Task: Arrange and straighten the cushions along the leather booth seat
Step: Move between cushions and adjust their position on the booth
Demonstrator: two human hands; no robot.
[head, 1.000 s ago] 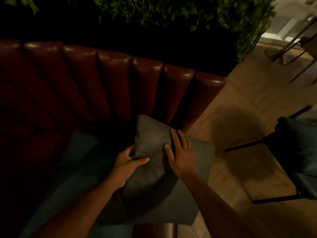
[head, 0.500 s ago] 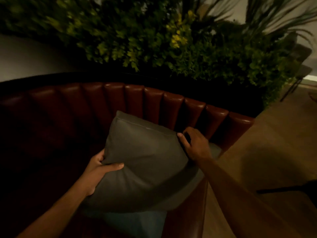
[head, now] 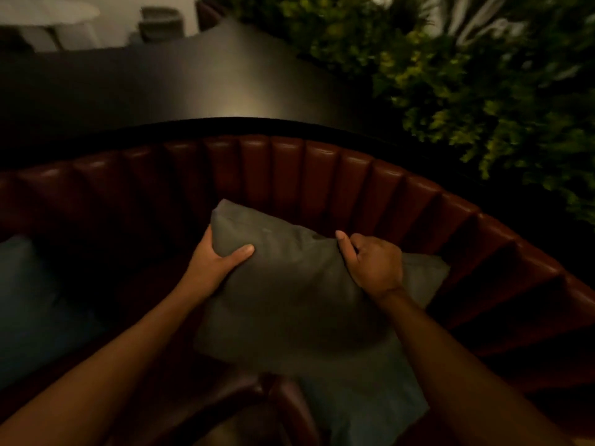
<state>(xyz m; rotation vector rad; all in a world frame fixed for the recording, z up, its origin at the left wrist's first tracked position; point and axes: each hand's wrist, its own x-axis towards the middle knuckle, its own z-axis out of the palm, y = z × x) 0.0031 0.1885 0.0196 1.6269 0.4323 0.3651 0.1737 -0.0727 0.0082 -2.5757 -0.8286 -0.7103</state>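
Both hands' fingers grip grey cushion (head: 289,284); blue cushion (head: 35,304) left, foliage (head: 483,91) behind.

Dark tabletop (head: 199,82) behind my booth back. Leafy green plants (head: 467,78) upper right, blurred. Pale round table (head: 48,11) and a chair (head: 161,24) far off, top left.

I see dim, warm light over a dark ledge (head: 225,82) behind the seating. Blurred green foliage (head: 483,91) fills the upper right. At far upper left stands what may be a pale table (head: 48,11).
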